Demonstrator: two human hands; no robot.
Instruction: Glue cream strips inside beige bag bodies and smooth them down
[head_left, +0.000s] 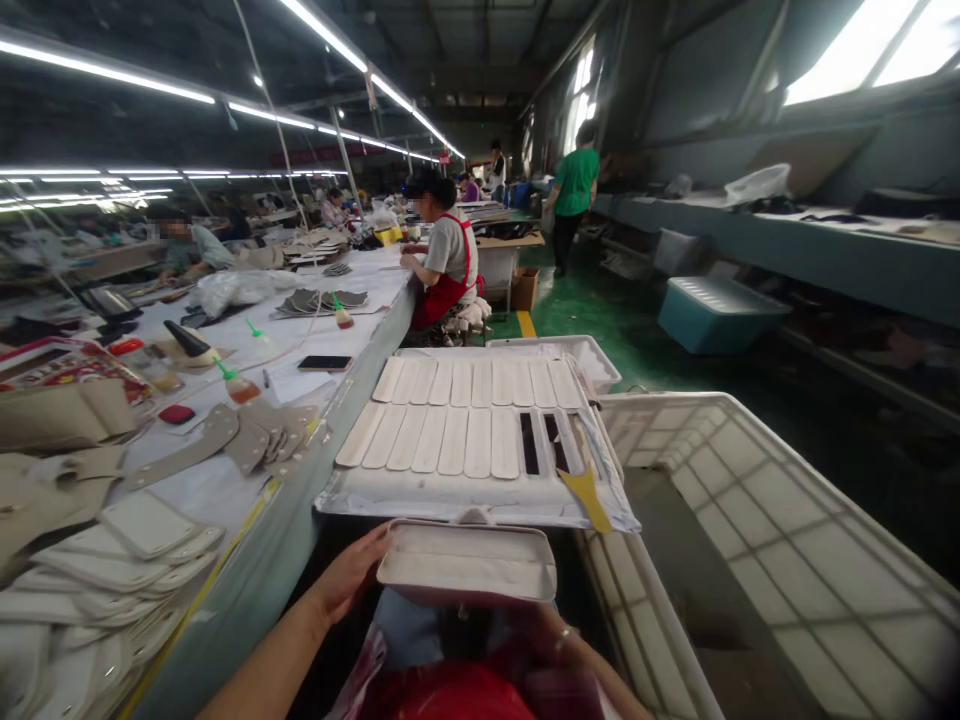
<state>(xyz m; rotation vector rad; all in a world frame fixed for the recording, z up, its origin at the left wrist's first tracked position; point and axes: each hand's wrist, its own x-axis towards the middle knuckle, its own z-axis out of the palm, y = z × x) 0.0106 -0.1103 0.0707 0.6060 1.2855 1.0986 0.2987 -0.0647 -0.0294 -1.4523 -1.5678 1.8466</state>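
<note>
Just in front of the white board (450, 497): pale case (465, 550) being held, right-side support unconfirmed

Left hand (360, 570) is gripping the case's left end, fingers partly curled. Right hand (544, 625) is resting in shadow by the right end; cannot tell how far it is closing or whether it is bearing weight. Case is lying nearer the wearer than the board; contact with the board's near edge not resolvable.

Risks, judged from positions:

1. Tilt or drop. If the left grip alone is carrying the load, the right end could sag and slip toward the lap.

2. Bump. Should the case be lifting forward too low, it could catch the board's near edge and jolt the pale strips (453, 440), which are lying in two rows on the board.

3. Falling tool. On the board's near right corner, a flat yellow tool (589, 495) is reaching the edge; a knock could send it off, perhaps into the white crate (757, 460) standing to the board's right.

4. Stain. Left of the board, a green-tipped bottle (238, 387) is standing near curved pieces (202, 440); if a sleeve or arm is brushing it, amber liquid could spill onto them.
</note>
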